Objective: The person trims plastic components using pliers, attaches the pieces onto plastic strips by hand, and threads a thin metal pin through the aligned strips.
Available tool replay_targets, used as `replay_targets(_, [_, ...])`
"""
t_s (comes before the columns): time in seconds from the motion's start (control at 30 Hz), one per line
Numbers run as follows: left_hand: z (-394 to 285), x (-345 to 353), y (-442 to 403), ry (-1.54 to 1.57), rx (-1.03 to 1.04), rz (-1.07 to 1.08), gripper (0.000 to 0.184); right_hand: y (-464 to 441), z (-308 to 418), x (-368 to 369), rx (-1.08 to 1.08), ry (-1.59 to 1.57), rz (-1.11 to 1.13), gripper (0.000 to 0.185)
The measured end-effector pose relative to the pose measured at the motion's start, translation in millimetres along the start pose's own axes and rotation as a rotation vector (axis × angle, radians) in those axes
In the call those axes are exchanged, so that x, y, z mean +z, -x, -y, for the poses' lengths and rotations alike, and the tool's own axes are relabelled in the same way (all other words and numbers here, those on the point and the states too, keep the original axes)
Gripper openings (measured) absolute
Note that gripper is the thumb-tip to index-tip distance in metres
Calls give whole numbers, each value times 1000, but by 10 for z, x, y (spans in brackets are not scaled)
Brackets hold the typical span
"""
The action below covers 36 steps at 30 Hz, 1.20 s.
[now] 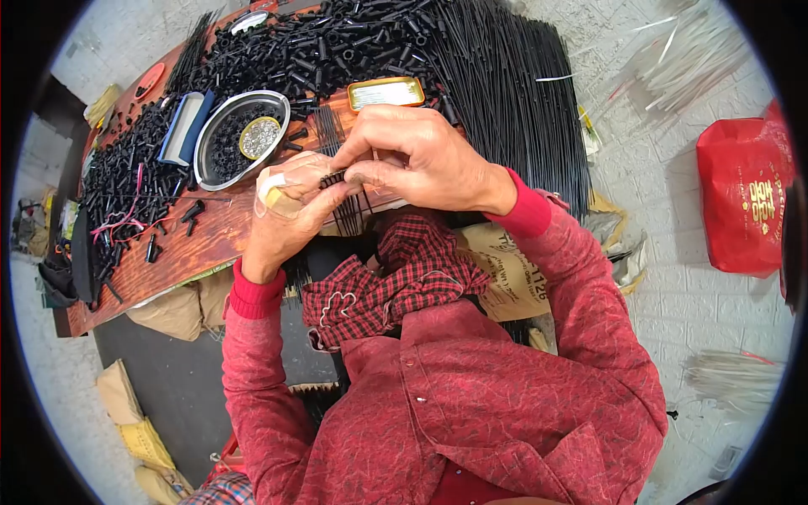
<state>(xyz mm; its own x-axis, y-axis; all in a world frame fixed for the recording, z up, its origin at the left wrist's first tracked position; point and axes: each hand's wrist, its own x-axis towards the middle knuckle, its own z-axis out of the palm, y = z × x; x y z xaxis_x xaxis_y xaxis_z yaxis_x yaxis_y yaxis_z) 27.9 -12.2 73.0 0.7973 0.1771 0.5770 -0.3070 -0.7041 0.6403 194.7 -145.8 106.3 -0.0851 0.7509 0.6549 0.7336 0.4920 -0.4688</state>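
Note:
My left hand (290, 202), with white tape or padding on its back, is closed on a small fan of thin black rods (347, 220). The rods stick out above and below my fingers, over the table's front edge. A short ribbed black strip (333, 178) crosses them between my two thumbs. My right hand (421, 160) pinches at the same spot, fingertips touching the strip and rods; any smaller piece in that pinch is hidden. Just beyond my hands lies a yellow-rimmed tin (385, 93). A metal bowl (284, 109) of small black parts stands to the left, holding a round container of shiny bits (260, 137).
Black tubular parts (337, 46) are heaped across the wooden table (223, 223). Long black rods (513, 101) lie in a thick stack at right. A blue-and-white block (185, 128) sits beside the bowl. A red bag (741, 198) rests by the right wall.

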Motion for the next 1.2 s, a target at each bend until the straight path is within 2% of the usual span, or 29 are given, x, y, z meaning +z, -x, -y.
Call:
replay_targets(0.13, [71, 3, -1, -4, 2, 12, 12, -22, 16, -5, -34, -33, 1, 19])
replay_targets(0.2, [146, -12, 34, 43, -88, 137, 20, -8, 38, -12, -20, 9, 24, 20])
replay_targets(0.3, [161, -26, 19, 39, -105, 157, 22, -7, 10, 33, -43, 39, 4, 22])
replay_targets(0.4, [133, 70, -46, 68, -3, 35, 14, -18, -1, 64, -87, 71, -13, 22])
replay_targets(0.53, [135, 100, -72, 81, 23, 8, 17, -54, 12, 91, -88, 120, -6, 21])
replay_targets(0.63, [234, 213, 46, 241, -96, -41, 18, -75, -27, 93, -87, 136, -28, 18])
replay_targets(0.7, [250, 274, 166, 420, -449, -52, 19, -73, -41, 124, -88, 131, -53, 16])
replay_targets(0.73, [304, 324, 211, 285, -345, -33, 18, -76, -48, 142, -90, 103, -49, 14])
replay_targets(0.77, [263, 394, 232, 362, -302, -41, 20, -81, -60, 160, -92, 75, -44, 13])
replay_targets(0.83, [304, 552, 376, 471, -469, -95, 25, -82, -79, 195, -78, 70, -38, 12])
replay_targets(0.97, [571, 759, 578, 565, -638, -38, 29, -98, -89, 220, -125, 100, -88, 11])
replay_targets(1.03, [821, 884, 749, 256, -445, -87, 34, -106, -18, 167, -98, 75, 14, 12])
replay_targets(1.1, [1005, 897, 822, 196, -381, -16, 41, -88, -28, 199, -106, 69, -4, 12])
replay_targets(1.17, [965, 857, 736, -18, -92, -5, 43, -81, -2, 207, -118, 62, -17, 12])
replay_targets(1.2, [943, 864, 684, 34, -114, -73, 37, -73, 46, 184, -88, 57, 31, 12])
